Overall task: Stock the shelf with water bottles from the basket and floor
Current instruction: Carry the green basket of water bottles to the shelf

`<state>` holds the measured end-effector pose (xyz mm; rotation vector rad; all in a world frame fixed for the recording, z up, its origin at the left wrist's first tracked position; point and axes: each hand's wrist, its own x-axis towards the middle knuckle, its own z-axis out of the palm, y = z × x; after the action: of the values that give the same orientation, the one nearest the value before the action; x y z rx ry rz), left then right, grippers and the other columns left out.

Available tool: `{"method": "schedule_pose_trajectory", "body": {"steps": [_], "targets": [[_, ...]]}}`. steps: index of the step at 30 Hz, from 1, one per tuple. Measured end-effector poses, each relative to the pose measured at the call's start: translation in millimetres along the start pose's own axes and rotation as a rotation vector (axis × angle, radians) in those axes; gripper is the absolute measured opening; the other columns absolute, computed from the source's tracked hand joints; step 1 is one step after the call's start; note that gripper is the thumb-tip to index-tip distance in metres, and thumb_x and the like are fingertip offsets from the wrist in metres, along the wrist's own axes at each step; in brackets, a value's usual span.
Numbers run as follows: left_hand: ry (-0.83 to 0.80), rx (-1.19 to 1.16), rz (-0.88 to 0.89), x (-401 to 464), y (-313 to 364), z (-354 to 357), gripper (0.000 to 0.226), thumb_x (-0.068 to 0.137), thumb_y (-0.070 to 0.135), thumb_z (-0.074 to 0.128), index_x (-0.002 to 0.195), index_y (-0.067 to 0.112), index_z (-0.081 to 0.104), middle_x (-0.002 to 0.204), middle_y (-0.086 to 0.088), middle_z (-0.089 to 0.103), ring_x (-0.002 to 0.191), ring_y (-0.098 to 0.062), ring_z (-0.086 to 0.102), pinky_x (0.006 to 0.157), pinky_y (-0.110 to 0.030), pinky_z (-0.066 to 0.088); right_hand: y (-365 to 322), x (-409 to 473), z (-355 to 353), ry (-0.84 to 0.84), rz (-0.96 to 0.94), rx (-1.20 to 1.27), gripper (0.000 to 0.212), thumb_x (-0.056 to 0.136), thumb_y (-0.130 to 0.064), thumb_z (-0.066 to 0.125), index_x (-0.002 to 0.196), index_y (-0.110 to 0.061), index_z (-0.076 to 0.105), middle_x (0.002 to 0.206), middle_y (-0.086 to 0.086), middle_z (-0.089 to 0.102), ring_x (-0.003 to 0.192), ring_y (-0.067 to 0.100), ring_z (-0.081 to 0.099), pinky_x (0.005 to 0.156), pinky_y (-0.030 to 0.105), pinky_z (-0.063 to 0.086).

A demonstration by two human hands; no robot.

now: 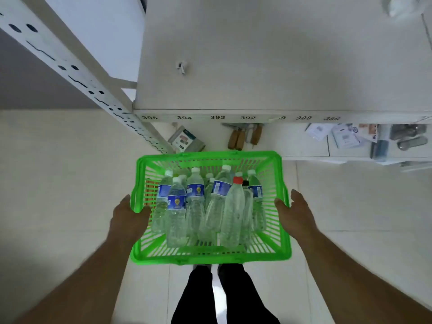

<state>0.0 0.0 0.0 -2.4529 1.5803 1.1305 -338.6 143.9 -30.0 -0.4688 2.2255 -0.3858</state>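
A green plastic basket [210, 260] hangs in front of me, above my feet. Several clear water bottles stand and lean inside it, most with blue labels and white caps [177, 208]; one unlabelled bottle has a red cap [233, 213]. My left hand [128, 218] grips the basket's left rim, thumb over the edge. My right hand [295, 213] grips the right rim the same way. The white shelf board [257, 66] lies just beyond the basket, its front strip [217, 117] marked with numbers.
A perforated white upright [70, 66] runs down the shelf's left side. A small white clip [181, 68] lies on the shelf board. The lower shelf holds a box [187, 139], wooden-handled tools [243, 137] and packets [346, 136]. Pale tiled floor surrounds me.
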Motion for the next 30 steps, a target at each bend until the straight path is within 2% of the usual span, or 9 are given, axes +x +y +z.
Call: {"method": "schedule_pose_trajectory", "body": {"steps": [3, 5, 7, 9, 13, 18, 21, 25, 30], "targets": [[-0.013, -0.024, -0.046, 28, -16, 16, 0.043, 0.089, 0.021, 0.066, 0.128, 0.008, 0.055, 0.122, -0.021, 0.063, 0.111, -0.038, 0.060, 0.092, -0.040, 0.045, 11, 18, 14, 0.016, 0.082, 0.055, 0.063, 0.098, -0.037, 0.056, 0.152, -0.013, 0.036, 0.150, 0.012, 0.047, 0.135, 0.031, 0.048, 0.109, 0.038, 0.038], [-0.032, -0.027, -0.080, 44, -26, 24, 0.035, 0.090, 0.025, 0.065, 0.120, 0.008, 0.059, 0.108, -0.017, 0.066, 0.099, -0.037, 0.061, 0.083, -0.039, 0.045, 19, 28, 23, 0.011, 0.083, 0.049, 0.041, 0.097, -0.037, 0.054, 0.132, -0.014, 0.057, 0.120, 0.011, 0.067, 0.108, 0.031, 0.063, 0.091, 0.038, 0.050], [-0.019, -0.017, -0.098, 56, -34, 29, 0.027, 0.091, 0.029, 0.063, 0.105, 0.005, 0.063, 0.088, -0.014, 0.065, 0.085, -0.035, 0.060, 0.073, -0.037, 0.043, 25, 35, 29, 0.025, 0.073, 0.074, 0.030, 0.097, -0.037, 0.053, 0.109, -0.011, 0.063, 0.089, 0.008, 0.066, 0.079, 0.023, 0.062, 0.065, 0.030, 0.045], [0.006, -0.008, -0.111, 64, -39, 32, 0.028, 0.091, 0.032, 0.062, 0.089, 0.004, 0.059, 0.074, -0.012, 0.059, 0.078, -0.037, 0.059, 0.065, -0.037, 0.040, 28, 41, 32, 0.075, 0.084, 0.100, 0.030, 0.098, -0.036, 0.053, 0.092, -0.008, 0.060, 0.076, 0.006, 0.059, 0.069, 0.024, 0.056, 0.056, 0.029, 0.036], [0.014, -0.046, -0.136, 73, -42, 37, 0.033, 0.093, 0.036, 0.060, 0.081, 0.006, 0.054, 0.072, -0.011, 0.055, 0.074, -0.035, 0.056, 0.065, -0.037, 0.040, 26, 48, 36, 0.132, 0.090, 0.134, 0.039, 0.098, -0.041, 0.053, 0.073, -0.012, 0.048, 0.069, 0.005, 0.051, 0.066, 0.025, 0.050, 0.054, 0.030, 0.033], [-0.001, -0.106, -0.151, 78, -40, 42, 0.034, 0.094, 0.040, 0.058, 0.087, 0.006, 0.058, 0.075, -0.012, 0.057, 0.076, -0.034, 0.054, 0.070, -0.038, 0.042, 22, 58, 37, 0.083, 0.184, 0.201, 0.064, 0.097, -0.064, 0.037, 0.084, -0.006, 0.061, 0.080, 0.010, 0.061, 0.073, 0.025, 0.058, 0.061, 0.030, 0.040], [-0.001, -0.129, -0.155, 73, -37, 39, 0.035, 0.093, 0.040, 0.061, 0.086, 0.006, 0.060, 0.077, -0.013, 0.058, 0.077, -0.035, 0.056, 0.071, -0.039, 0.043, 21, 59, 32, 0.092, 0.177, 0.172, 0.072, 0.096, -0.067, 0.032, 0.079, -0.004, 0.062, 0.077, 0.012, 0.062, 0.071, 0.026, 0.057, 0.063, 0.032, 0.043], [-0.002, -0.133, -0.116, 57, -29, 29, 0.033, 0.091, 0.040, 0.064, 0.083, 0.008, 0.061, 0.083, -0.016, 0.064, 0.080, -0.036, 0.062, 0.075, -0.043, 0.050, 29, 38, 16, 0.154, 0.164, 0.202, 0.071, 0.095, -0.068, 0.034, 0.070, -0.006, 0.057, 0.072, 0.013, 0.061, 0.069, 0.029, 0.058, 0.067, 0.035, 0.046], [-0.033, -0.121, -0.010, 18, 13, 3, 0.036, 0.090, 0.042, 0.062, 0.080, 0.008, 0.060, 0.083, -0.018, 0.065, 0.078, -0.037, 0.062, 0.077, -0.046, 0.051, 39, -14, -29, 0.239, 0.187, 0.295, 0.080, 0.095, -0.068, 0.035, 0.081, 0.004, 0.066, 0.079, 0.017, 0.067, 0.079, 0.033, 0.064, 0.075, 0.039, 0.050]]}}
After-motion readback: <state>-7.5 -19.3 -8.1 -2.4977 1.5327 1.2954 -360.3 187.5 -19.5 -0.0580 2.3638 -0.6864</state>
